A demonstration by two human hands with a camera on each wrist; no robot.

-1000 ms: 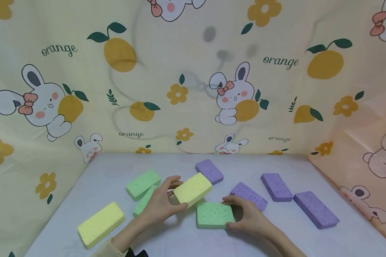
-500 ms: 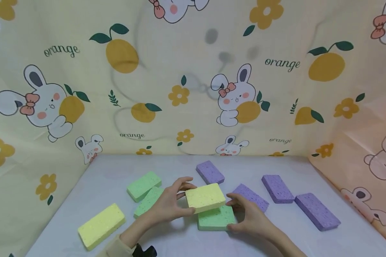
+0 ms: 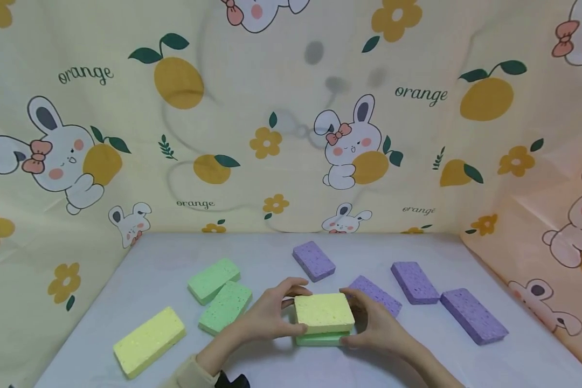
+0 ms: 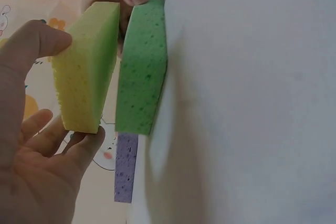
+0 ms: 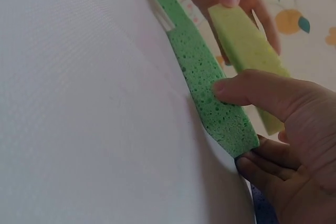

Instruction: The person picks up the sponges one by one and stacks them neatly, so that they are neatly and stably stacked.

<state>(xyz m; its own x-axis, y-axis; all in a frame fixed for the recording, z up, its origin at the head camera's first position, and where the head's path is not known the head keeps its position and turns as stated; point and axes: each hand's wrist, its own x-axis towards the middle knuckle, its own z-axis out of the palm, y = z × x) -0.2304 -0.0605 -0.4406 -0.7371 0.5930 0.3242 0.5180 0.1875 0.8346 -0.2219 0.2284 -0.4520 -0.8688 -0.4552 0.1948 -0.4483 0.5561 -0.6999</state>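
My left hand (image 3: 269,317) pinches a yellow sponge (image 3: 324,312) by its left end, thumb at the near side and fingers at the far side. The sponge hangs level just over a green sponge (image 3: 320,340), covering most of it in the head view. A narrow gap between the two shows in the left wrist view, where the green sponge (image 4: 142,72) stands out beside the yellow one (image 4: 84,82). My right hand (image 3: 375,326) grips the green sponge's right end on the table, its thumb (image 5: 236,90) on the near face.
Left on the white table (image 3: 262,372) lie another yellow sponge (image 3: 149,343) and two green sponges, one (image 3: 225,307) partly overlapping the other (image 3: 213,280). Several purple sponges, among them one at the back (image 3: 313,261) and one far right (image 3: 474,316), lie beyond. A printed cloth (image 3: 291,81) encloses the table.
My left hand has carried the yellow sponge right and toward me, turning it straight, from beside the green sponge to right over it. My right hand keeps its place on the green sponge.
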